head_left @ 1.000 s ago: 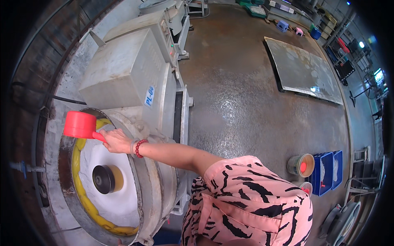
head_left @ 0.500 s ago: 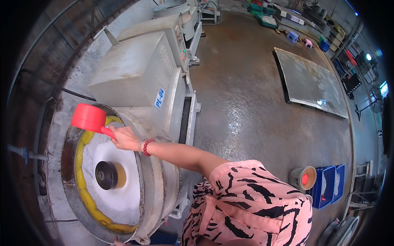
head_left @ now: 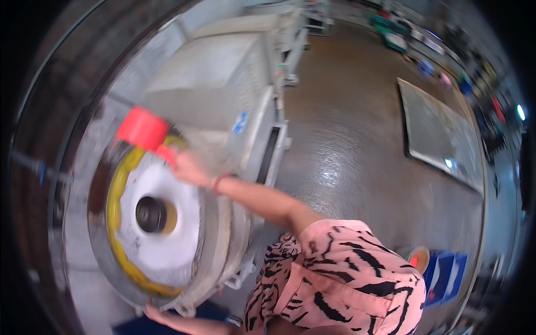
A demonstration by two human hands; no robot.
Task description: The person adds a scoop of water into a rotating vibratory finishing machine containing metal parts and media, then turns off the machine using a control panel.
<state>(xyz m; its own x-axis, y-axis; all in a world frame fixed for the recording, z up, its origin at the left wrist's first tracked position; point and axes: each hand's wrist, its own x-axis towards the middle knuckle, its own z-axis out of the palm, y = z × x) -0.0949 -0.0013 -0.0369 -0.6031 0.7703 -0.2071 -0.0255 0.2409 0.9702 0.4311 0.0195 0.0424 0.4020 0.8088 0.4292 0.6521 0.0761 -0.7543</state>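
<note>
My right hand (head_left: 190, 167) is closed around the handle of a red plastic dipper (head_left: 142, 128), held over the far edge of a round metal tub (head_left: 99, 240). The dipper's inside is turned out of sight. A lumpy yellow ring (head_left: 116, 204) lines the tub around loose white material (head_left: 134, 240). From the tub's middle rises a post with a dark round cap (head_left: 151, 214). At the near rim is my left hand (head_left: 156, 315), blurred, one digit pointing up against the tub's outer edge. Its other fingers are hidden.
Beyond the tub stands a grey machine housing (head_left: 223, 67). A dark blue container (head_left: 134, 326) lies below the near rim. To the right are a bucket (head_left: 422, 258) with something red inside and blue crates (head_left: 446, 279). Farther off, a large metal sheet (head_left: 441, 139) lies low over the wet floor.
The whole view has shifted and blurred. My right hand and the dipper have moved up and right in the picture. More of my left hand and forearm now shows at the near rim.
</note>
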